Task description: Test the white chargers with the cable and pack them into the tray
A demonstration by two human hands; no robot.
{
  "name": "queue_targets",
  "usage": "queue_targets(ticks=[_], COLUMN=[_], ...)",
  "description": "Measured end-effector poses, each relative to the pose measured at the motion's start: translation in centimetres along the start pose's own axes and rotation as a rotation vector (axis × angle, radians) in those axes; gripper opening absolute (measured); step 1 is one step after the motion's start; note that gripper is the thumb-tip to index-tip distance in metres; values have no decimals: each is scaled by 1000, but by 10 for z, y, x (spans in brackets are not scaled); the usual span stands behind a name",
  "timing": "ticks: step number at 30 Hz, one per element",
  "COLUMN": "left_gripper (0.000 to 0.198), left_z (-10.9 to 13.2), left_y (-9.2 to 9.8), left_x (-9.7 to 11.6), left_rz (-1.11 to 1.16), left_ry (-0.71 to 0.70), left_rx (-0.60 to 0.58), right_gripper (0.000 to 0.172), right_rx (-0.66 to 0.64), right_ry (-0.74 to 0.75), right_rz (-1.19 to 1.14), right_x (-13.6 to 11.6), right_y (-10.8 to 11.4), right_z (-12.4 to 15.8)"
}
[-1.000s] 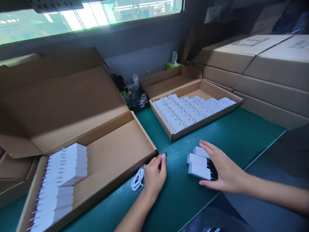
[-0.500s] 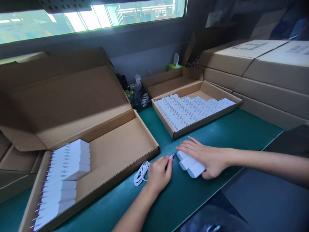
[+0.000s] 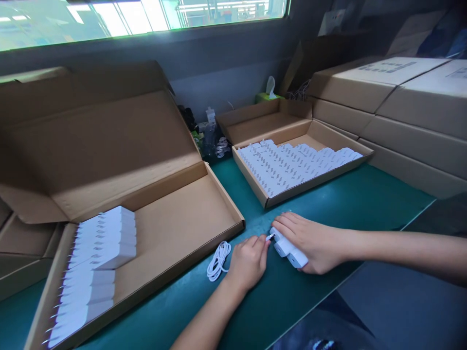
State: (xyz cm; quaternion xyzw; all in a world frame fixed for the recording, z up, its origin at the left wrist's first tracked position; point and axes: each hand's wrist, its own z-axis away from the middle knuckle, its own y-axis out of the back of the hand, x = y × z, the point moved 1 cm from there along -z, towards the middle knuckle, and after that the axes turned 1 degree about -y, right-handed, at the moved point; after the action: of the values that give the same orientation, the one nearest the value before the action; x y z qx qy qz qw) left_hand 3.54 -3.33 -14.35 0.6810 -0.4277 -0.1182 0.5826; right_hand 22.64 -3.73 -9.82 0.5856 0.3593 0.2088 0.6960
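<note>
White chargers (image 3: pixel 288 249) half hidden under the right hand (image 3: pixel 314 245)

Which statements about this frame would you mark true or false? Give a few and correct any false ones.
1. The left hand pinches a white cable's connector. True.
2. The coiled white cable lies inside the near open cardboard box. False: it lies on the green mat, outside the box.
3. The right hand rests over white power adapters. True.
4. The farther open box holds no adapters. False: rows of white adapters lie in it.
</note>
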Motion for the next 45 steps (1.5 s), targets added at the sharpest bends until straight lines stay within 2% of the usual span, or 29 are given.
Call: queue_targets(ticks=[5,16,19,25,32,45], left_gripper=[26,28,27,17,19,20], left_z=[-2,-14,-7,16,24,7], left_y=[-2,-3,1,2,-2,-1], left_x=[1,1,-1,3,19,17], left_rz=[13,66,64,178,172,110], left_ry=[-60,-84,-103,-30,-17,-99], left_rx=[13,-20,0,116,73,-63], right_gripper=[73,72,68,68,71,67], right_rx=[13,40,43,47,69,89], right_ry=[-9,-27,-42,-50,-71,-61], right_rz=[-19,-79,-84,-90,-125,-141], right_x=[2,2,2,2,4,4], right_y=[-7,-9,-9,-8,-7,-8], right_z=[0,-1,-2,-3,-4,-4])
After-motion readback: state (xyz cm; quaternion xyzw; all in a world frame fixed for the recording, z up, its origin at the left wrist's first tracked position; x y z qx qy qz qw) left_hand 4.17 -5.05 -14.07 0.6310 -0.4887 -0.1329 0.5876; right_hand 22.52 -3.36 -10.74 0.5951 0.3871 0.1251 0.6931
